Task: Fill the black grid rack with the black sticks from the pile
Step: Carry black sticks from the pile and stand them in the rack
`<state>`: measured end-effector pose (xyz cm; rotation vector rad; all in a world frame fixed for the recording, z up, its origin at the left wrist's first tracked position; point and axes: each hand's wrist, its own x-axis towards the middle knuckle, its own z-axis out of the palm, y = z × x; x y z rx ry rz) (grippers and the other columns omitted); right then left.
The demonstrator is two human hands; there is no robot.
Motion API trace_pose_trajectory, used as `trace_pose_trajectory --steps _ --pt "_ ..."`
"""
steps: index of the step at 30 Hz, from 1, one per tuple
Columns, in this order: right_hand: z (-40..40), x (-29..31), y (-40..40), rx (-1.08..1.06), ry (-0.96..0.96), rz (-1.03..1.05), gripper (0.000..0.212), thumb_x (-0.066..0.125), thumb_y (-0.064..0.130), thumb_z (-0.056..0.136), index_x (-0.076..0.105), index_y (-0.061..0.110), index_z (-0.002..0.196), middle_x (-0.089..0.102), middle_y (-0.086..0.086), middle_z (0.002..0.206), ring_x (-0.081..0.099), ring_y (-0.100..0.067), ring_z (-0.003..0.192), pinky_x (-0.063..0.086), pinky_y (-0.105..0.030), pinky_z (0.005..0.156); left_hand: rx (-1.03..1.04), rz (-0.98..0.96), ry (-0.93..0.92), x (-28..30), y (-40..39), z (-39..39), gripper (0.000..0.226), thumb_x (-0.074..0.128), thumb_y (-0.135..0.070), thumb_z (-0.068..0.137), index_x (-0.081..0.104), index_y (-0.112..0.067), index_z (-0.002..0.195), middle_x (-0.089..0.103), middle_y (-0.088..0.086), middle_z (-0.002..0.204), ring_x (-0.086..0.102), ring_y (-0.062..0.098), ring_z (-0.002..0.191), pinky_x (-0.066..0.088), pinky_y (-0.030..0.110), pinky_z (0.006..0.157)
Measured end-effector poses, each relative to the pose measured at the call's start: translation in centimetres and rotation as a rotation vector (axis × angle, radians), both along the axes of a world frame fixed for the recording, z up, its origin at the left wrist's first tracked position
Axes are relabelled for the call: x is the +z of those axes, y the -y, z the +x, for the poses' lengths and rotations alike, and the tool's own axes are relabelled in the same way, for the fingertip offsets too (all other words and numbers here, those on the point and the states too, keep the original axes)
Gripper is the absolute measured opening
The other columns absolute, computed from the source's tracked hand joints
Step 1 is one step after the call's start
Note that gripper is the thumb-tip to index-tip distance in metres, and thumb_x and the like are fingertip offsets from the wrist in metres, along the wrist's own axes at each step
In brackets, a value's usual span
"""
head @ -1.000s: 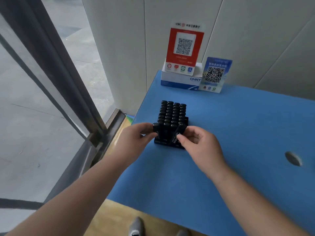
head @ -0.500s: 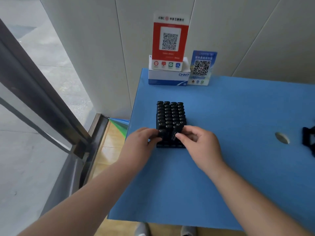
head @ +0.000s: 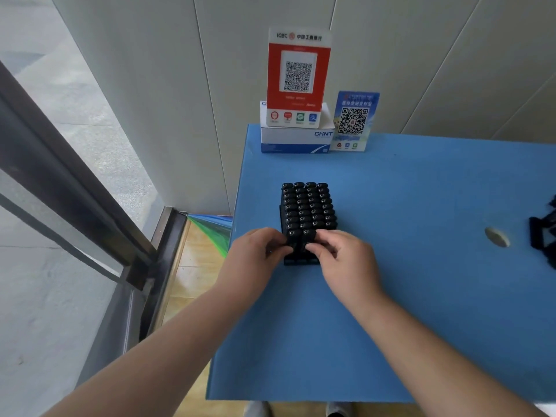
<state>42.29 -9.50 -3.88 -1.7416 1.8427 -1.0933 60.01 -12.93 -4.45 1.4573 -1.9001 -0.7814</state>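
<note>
The black grid rack (head: 301, 261) stands on the blue table (head: 406, 296), packed with upright black sticks (head: 310, 206) in several rows. My left hand (head: 255, 257) pinches a stick (head: 292, 236) in the nearest row from the left. My right hand (head: 346, 260) pinches a neighbouring stick (head: 308, 236) from the right. My fingers hide the rack's near corners. At the right edge of the view lies a dark pile of black sticks (head: 544, 233), cut off by the frame.
A white CHNT box (head: 296, 139) with a red QR sign (head: 298, 76) and a blue QR sign (head: 355, 121) stands at the table's back edge against the wall. A round hole (head: 497, 236) is in the table at right. The table's left edge drops beside a glass door frame (head: 90, 206).
The camera view has swung right and down, bringing the pile at the right edge into sight. Both hands stay on the near row, the fingers closing lower on the two front sticks.
</note>
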Motion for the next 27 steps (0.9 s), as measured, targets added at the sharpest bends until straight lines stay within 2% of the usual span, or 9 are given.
trace_pose_trajectory --steps 5,9,11,15,19,21,24,27 --pt "0.3 0.1 0.0 -0.025 -0.082 -0.014 0.01 0.071 0.011 0.088 0.075 0.018 0.093 0.069 0.009 0.083 0.062 -0.009 0.076 0.051 -0.028 0.07 -0.009 0.076 -0.05 0.6 0.3 0.3 0.01 0.077 -0.021 0.083 0.069 -0.022 0.088 0.069 -0.014 0.081 0.063 -0.003 0.075 0.046 0.007 0.07" --pt "0.8 -0.1 -0.2 -0.024 -0.107 0.021 0.01 0.07 0.011 0.089 0.075 0.017 0.094 0.07 0.006 0.086 0.063 -0.013 0.079 0.05 -0.026 0.072 -0.024 0.09 -0.051 1.0 0.3 0.4 0.01 0.077 -0.02 0.083 0.069 -0.023 0.087 0.069 -0.015 0.081 0.063 -0.007 0.074 0.043 0.003 0.068" --pt "0.8 -0.1 -0.2 -0.033 -0.096 0.036 0.011 0.07 0.012 0.09 0.076 0.018 0.096 0.071 0.007 0.087 0.064 -0.012 0.08 0.05 -0.024 0.072 -0.02 0.093 -0.05 1.1 0.3 0.4 0.009 0.077 -0.02 0.083 0.07 -0.023 0.087 0.071 -0.013 0.083 0.063 -0.006 0.074 0.044 0.003 0.069" --pt "0.3 0.3 -0.6 -0.092 -0.057 0.107 0.006 0.073 0.019 0.089 0.076 0.019 0.094 0.072 0.011 0.085 0.067 -0.007 0.079 0.055 -0.028 0.076 0.021 0.086 -0.078 1.7 -0.4 0.3 0.015 0.077 -0.022 0.083 0.065 -0.028 0.092 0.068 -0.017 0.083 0.062 -0.007 0.075 0.048 0.009 0.073" --pt "-1.1 1.5 -1.9 -0.147 -0.007 0.118 0.01 0.076 0.019 0.087 0.073 0.02 0.096 0.07 0.012 0.088 0.066 -0.003 0.08 0.053 -0.02 0.077 0.079 -0.051 -0.13 3.8 -1.3 -0.2 0.025 0.077 -0.029 0.082 0.058 -0.033 0.099 0.062 -0.018 0.088 0.06 -0.005 0.083 0.046 0.011 0.072" --pt "-2.3 2.4 -2.8 -0.16 0.0 0.097 0.012 0.077 0.019 0.086 0.071 0.023 0.096 0.069 0.012 0.089 0.065 -0.004 0.081 0.053 -0.022 0.078 0.048 -0.128 -0.115 5.0 -1.6 -0.9 0.026 0.076 -0.03 0.082 0.059 -0.03 0.102 0.059 -0.018 0.09 0.058 -0.002 0.085 0.046 0.017 0.074" --pt "-4.9 3.9 -4.1 -0.189 -0.037 0.049 0.017 0.078 0.019 0.085 0.07 0.021 0.1 0.066 0.011 0.09 0.065 -0.007 0.082 0.054 -0.026 0.08 -0.047 -0.23 -0.029 6.8 -2.0 -2.9 0.022 0.072 -0.03 0.085 0.06 -0.026 0.104 0.055 -0.016 0.091 0.053 0.004 0.084 0.046 0.023 0.074" --pt "-8.4 5.1 -6.0 -0.233 -0.131 0.015 0.023 0.077 0.02 0.085 0.069 0.016 0.106 0.063 0.009 0.094 0.063 -0.01 0.085 0.055 -0.032 0.083 -0.162 -0.307 0.16 7.5 -2.6 -5.8 0.027 0.067 -0.031 0.089 0.062 -0.023 0.114 0.059 -0.011 0.105 0.055 0.012 0.099 0.042 0.022 0.082"
